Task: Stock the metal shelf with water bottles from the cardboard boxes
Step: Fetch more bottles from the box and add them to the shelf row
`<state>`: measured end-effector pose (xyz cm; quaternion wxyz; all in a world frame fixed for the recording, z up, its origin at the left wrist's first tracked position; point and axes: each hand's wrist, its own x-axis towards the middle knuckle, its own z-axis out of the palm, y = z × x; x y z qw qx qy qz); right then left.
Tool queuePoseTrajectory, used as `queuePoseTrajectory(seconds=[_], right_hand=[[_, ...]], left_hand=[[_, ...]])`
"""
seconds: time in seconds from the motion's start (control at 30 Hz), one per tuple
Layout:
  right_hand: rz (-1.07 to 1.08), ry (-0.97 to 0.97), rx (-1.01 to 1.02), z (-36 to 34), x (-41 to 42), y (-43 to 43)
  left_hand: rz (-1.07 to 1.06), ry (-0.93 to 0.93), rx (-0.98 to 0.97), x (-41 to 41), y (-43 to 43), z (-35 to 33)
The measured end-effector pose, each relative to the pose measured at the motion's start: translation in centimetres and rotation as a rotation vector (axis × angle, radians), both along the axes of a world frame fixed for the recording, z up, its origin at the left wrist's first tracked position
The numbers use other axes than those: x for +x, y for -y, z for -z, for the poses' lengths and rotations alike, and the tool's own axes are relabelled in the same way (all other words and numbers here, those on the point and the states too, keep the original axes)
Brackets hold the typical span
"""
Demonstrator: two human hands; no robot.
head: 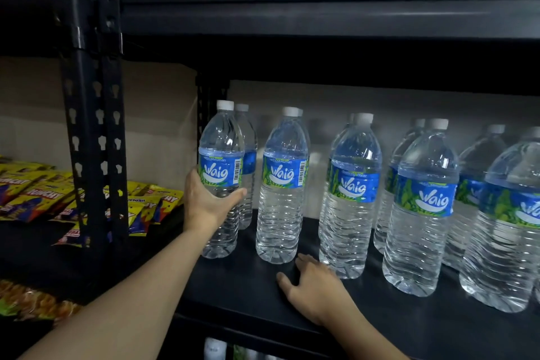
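A black metal shelf (245,292) carries two rows of clear water bottles with blue labels and white caps. My left hand (204,202) grips the leftmost front bottle (221,155) around its middle; it stands upright at the shelf's left end. To its right stands a second front bottle (282,184), then a third (352,193) and several more toward the right edge. My right hand (312,289) rests flat on the shelf board in front of the bottles, fingers spread, holding nothing. No cardboard box is in view.
A black upright post (93,131) separates this bay from the left bay, where yellow snack packets (38,190) lie in piles. Another shelf board (321,9) hangs close above the bottle caps. More packets (29,301) lie on a lower left level.
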<state>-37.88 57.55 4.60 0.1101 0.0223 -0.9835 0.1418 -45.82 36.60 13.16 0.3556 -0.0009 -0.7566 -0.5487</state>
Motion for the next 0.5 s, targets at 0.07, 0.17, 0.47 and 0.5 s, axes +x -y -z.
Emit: queuePoseTrajectory(seconds=[0.07, 0.17, 0.47, 0.5], right_hand=[[0.003, 0.000, 0.005, -0.1, 0.1, 0.0], [0.012, 0.007, 0.007, -0.2, 0.2, 0.0], [0.026, 0.037, 0.011, -0.2, 0.1, 0.1], [0.026, 0.040, 0.014, -0.3, 0.1, 0.1]], left_hand=[[0.042, 0.009, -0.027, 0.4, 0.1, 1.0], [0.144, 0.052, -0.026, 1.0, 0.5, 2.5], [0.327, 0.339, -0.025, 1.7, 1.8, 4.8], [0.334, 0.356, -0.025, 1.6, 1.8, 5.3]])
